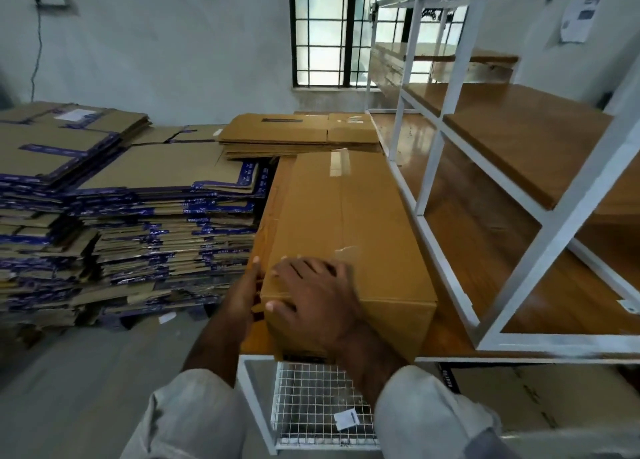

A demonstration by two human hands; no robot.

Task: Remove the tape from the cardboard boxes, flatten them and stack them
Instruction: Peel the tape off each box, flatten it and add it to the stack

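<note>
Head view: a white-framed shelf rack (540,195) flanks the wooden table (450,341) bearing a long cardboard box (346,223) (clear tape (339,162) on top). Flattened boxes (114,216) are stacked left. The right hand (311,292) lies spread on its near corner; the left hand (247,292) presses its side, fingers straight.

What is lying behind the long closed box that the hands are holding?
Behind the long box lies a low pile of flattened boxes on the wooden table. The box hides the pile's near edge and the table beneath.
</note>
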